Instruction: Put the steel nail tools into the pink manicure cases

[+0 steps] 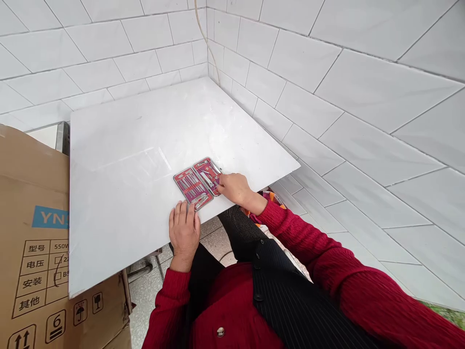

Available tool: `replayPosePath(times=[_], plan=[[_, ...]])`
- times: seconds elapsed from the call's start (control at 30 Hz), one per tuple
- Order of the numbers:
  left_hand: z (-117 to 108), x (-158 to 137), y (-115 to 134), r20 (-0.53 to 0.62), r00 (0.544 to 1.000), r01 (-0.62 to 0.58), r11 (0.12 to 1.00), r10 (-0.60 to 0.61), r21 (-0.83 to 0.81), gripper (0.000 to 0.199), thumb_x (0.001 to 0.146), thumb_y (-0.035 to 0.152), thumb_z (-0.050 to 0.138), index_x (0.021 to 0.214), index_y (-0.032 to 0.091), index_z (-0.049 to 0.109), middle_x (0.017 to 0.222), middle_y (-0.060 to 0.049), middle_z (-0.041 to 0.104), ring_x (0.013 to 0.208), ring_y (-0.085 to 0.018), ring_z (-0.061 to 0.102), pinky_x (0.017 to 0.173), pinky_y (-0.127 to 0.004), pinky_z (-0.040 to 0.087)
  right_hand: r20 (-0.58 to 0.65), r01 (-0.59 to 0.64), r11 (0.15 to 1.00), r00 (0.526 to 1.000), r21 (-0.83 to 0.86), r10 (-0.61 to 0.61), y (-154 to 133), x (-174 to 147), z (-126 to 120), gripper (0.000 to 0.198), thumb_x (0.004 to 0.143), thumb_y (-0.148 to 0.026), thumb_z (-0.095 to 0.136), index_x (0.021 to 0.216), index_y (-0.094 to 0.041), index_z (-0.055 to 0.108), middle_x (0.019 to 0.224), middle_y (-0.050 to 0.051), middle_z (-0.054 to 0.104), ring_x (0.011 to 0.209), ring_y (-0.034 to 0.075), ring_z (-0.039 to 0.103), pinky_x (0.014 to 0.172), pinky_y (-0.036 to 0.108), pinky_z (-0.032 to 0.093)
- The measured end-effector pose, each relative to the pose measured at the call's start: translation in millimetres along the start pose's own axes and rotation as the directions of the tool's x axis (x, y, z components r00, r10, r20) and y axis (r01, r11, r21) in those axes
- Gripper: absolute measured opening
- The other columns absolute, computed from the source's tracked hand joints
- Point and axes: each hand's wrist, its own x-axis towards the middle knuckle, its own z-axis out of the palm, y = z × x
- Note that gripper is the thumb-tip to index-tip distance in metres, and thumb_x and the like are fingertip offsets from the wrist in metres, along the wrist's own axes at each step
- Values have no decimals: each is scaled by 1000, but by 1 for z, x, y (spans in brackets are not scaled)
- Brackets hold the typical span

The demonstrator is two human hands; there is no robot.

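Observation:
A manicure set (193,183) lies unfolded on the white table (119,194), close to its front edge. Slim metal tools and clippers sit in its red lining, in both halves of the case. My left hand (184,231) rests flat at the table edge, fingers stretched out, with the fingertips beside the near corner of the case. At the right half of the case is my right hand (236,189), its fingers curled in a pinch over the case's right edge. What the pinch holds is hidden behind the fingers.
A large cardboard box (32,184) stands against the table's left side. White tiled walls (145,34) meet in the corner behind the table. A thin cable (203,34) hangs down there. My legs are under the front edge.

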Motion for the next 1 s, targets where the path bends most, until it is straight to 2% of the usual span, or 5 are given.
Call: replayPosePath(times=[0.17,0.4,0.63,0.87,1.0], plan=[[-2,1,2,-9,1000,-16,999,17,43,33,100,22,51,129,14,65,136,-19,66,136,-33,55,114,-52,42,-263,108,958,964,264,-36,35,-20,35,15,96,-23,56,101,-20,70,98,4,73,85,18,66,72,28,44],[-4,1,6,17,999,42,999,-42,15,33,100,22,48,128,16,66,137,-17,65,137,-31,54,115,-52,41,-608,389,870,782,303,-138,62,-27,92,28,99,-16,47,111,-19,72,102,9,69,98,21,62,81,32,48],[-5,4,11,9,997,75,997,-75,34,33,101,24,45,125,17,68,135,-16,67,134,-31,57,113,-51,43,-647,410,882,742,233,-174,61,-22,100,30,98,-14,48,112,-21,73,100,8,69,94,21,61,77,32,47],[-7,7,15,-1,993,116,993,-116,30,35,103,35,44,122,18,69,132,-13,68,132,-30,58,112,-48,44,-590,374,897,789,237,-173,61,-23,99,30,97,-13,48,115,-18,72,104,10,67,95,22,59,77,32,45],[-8,8,16,1,992,126,992,-126,24,38,103,41,45,122,18,68,132,-12,69,130,-30,59,112,-47,44,-597,365,907,783,210,-176,60,-24,99,30,97,-13,48,115,-18,72,102,9,67,93,22,58,77,32,43]])
